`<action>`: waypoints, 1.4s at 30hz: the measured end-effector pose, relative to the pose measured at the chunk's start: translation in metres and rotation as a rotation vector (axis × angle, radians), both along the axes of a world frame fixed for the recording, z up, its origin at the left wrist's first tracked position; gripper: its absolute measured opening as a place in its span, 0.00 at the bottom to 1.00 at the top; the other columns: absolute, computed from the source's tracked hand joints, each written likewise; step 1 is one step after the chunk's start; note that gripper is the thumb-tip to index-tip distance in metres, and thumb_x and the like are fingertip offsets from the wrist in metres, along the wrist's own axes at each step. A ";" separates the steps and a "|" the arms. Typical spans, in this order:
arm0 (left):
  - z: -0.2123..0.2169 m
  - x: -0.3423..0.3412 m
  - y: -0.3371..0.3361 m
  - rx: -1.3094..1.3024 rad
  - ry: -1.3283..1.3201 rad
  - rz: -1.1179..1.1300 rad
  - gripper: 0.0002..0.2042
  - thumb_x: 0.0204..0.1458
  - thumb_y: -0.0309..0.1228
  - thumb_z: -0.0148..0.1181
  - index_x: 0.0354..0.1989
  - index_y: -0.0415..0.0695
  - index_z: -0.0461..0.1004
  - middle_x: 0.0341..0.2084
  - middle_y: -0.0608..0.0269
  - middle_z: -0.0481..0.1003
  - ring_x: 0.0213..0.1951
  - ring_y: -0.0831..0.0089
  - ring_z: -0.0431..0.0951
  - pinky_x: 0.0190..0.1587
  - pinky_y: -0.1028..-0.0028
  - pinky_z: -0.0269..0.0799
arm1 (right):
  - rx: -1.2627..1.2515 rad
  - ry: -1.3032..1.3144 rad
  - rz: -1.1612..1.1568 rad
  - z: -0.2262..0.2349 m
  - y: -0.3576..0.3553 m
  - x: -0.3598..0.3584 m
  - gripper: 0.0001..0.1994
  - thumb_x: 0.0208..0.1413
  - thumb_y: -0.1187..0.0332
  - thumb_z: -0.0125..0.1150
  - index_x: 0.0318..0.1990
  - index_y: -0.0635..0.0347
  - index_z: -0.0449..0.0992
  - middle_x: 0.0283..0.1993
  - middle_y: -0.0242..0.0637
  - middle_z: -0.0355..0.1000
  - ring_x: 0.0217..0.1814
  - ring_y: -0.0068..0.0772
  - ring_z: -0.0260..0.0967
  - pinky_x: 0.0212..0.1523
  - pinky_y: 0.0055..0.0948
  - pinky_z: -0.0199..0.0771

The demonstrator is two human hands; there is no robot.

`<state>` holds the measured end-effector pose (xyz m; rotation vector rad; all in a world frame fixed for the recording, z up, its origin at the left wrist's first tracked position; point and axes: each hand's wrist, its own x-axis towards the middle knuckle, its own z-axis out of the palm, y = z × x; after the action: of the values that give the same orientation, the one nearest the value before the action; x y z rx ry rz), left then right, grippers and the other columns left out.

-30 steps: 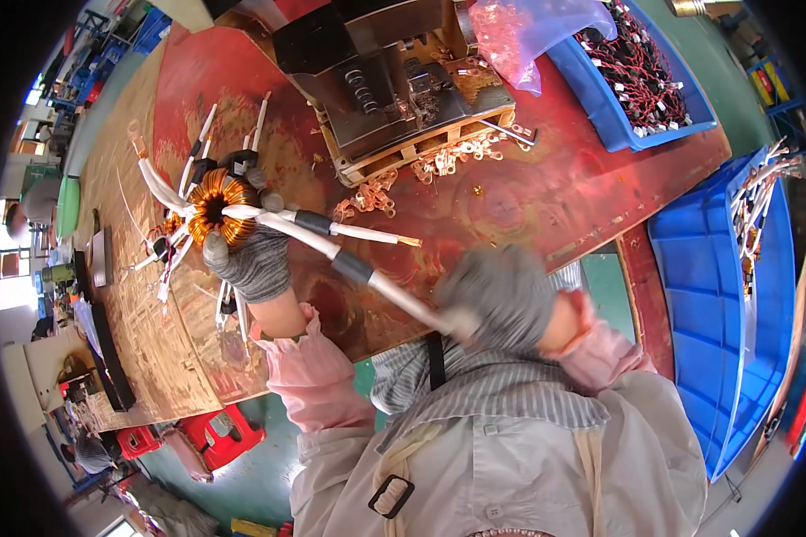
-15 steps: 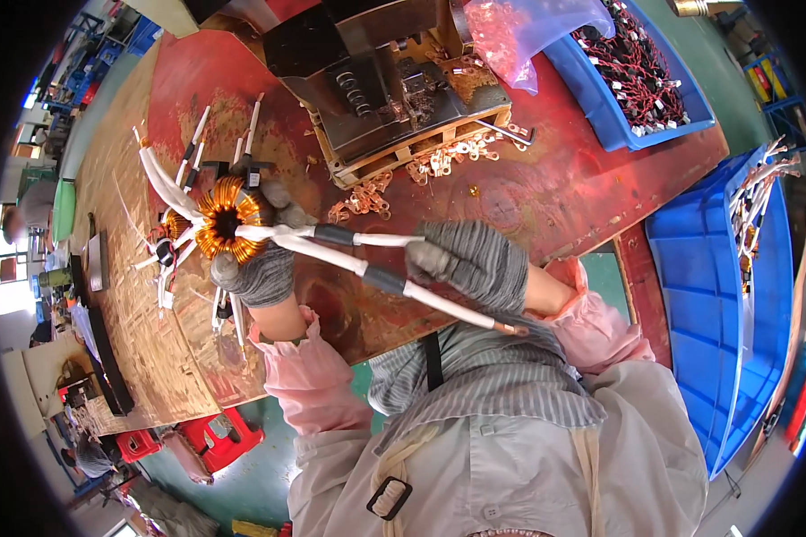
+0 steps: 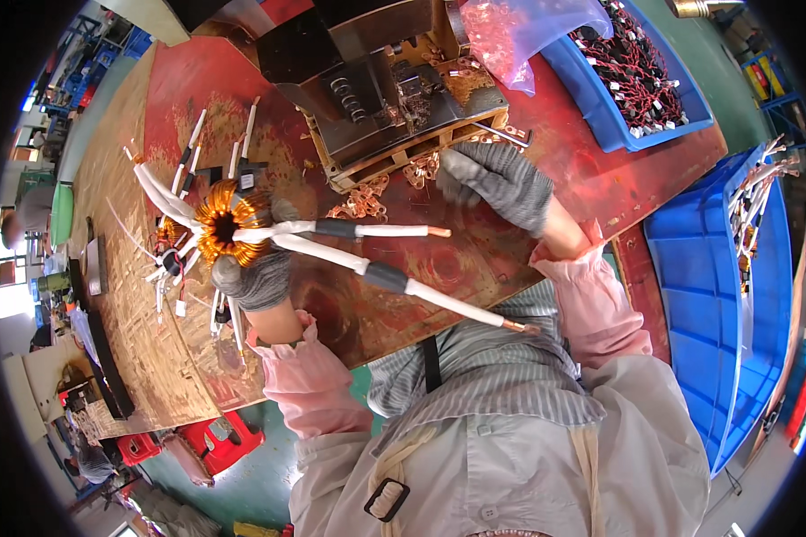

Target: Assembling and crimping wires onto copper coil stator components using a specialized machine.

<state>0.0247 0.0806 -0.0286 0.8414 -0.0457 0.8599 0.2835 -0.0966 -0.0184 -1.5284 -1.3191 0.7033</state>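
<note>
In a grey knit glove, my left hand (image 3: 258, 276) grips a copper-wound toroidal coil (image 3: 208, 222) over the left of the table. Two thick white leads (image 3: 392, 231) with black sleeves stretch rightward from the coil, their copper ends bare. My right hand (image 3: 501, 182), also gloved, is over a pile of copper terminal lugs (image 3: 421, 168) at the machine's front edge. Its fingertips are blurred and partly hide the lugs, so whether it holds one cannot be made out. More lugs (image 3: 364, 199) lie left of that hand. Further coils with white leads (image 3: 172, 261) rest behind and beside the held one.
A dark metal press (image 3: 358, 125) stands on a wooden pallet at the back of the worn red table (image 3: 546, 242). Right of it are a bag of copper parts (image 3: 501, 45) and a blue bin of red-black wires (image 3: 636, 80). A tall blue crate (image 3: 716, 295) stands at far right.
My right hand has let go of the upper white lead and moved up and away to the copper lugs. The left hand still holds the coil, nearly in place.
</note>
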 end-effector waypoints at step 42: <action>-0.001 -0.013 0.009 -0.102 -0.003 0.037 0.34 0.34 0.37 0.65 0.53 0.44 0.60 0.49 0.57 0.64 0.50 0.56 0.64 0.53 0.55 0.59 | 0.063 0.705 0.042 -0.006 0.010 -0.008 0.08 0.52 0.67 0.56 0.33 0.61 0.66 0.24 0.30 0.65 0.20 0.18 0.62 0.19 0.17 0.64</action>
<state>0.0116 0.0901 -0.0301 0.7472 0.0109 0.8908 0.2752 -0.0867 -0.0239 -1.0498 -0.8244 1.0895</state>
